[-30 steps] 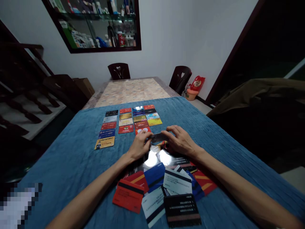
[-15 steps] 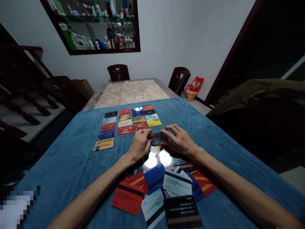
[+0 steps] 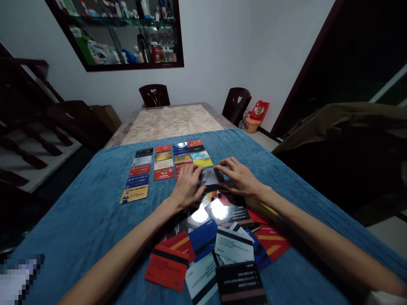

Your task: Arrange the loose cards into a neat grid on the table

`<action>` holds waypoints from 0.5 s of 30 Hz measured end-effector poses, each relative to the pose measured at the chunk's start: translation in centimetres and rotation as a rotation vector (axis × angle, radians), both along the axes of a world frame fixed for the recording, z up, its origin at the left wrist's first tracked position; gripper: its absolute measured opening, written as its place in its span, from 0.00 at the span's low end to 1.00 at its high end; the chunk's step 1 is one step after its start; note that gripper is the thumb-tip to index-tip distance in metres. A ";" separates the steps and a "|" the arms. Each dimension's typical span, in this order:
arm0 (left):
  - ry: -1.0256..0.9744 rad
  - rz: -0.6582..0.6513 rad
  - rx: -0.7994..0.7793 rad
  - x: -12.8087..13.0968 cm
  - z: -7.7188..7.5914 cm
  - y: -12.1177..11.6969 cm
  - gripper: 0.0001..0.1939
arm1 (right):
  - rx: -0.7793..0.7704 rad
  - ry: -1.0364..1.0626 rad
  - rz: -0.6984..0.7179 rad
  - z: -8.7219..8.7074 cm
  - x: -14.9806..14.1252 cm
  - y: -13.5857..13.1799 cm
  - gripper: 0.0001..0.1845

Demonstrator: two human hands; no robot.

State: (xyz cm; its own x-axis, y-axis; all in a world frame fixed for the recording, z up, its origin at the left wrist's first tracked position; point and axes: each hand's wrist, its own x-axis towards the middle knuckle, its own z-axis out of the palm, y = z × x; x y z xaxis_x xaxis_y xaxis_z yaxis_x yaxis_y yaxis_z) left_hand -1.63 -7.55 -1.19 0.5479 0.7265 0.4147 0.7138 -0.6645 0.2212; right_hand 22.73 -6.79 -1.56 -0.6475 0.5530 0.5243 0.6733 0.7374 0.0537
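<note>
A dark glossy card is between my two hands, its surface catching a grey reflection. My left hand has fingers and thumb closed on its left edge. On the opposite edge, the fingers and thumb of my right hand grip the same card. Below my wrists lies a loose pile of cards, among them a red card, a pale striped card and a black card. Beyond my left hand several cards lie in overlapping columns, with a yellow card nearest me on the left. My left hand partly covers one column.
A blue cloth covers the near part of the table, and a patterned tabletop shows behind it. Two dark chairs stand at the far end. At right is a brown fabric drape; a pixelated patch fills the lower left corner.
The card between my hands now shows more of its face and looks greyer. My hands stay in nearly the same place, and the whole view has shifted slightly.
</note>
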 end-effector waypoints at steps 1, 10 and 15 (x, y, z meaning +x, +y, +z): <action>0.009 -0.002 -0.006 0.1 0.0 0.3 0.24 | -0.008 0.000 0.009 0.0 0.1 0.3 0.25; 0.023 0.043 -0.046 0.6 -0.9 2.4 0.17 | -0.183 0.026 0.053 -0.9 0.8 3.3 0.24; 0.018 0.064 -0.059 0.6 -1.4 3.2 0.12 | -0.282 0.070 0.051 -1.9 0.9 4.8 0.24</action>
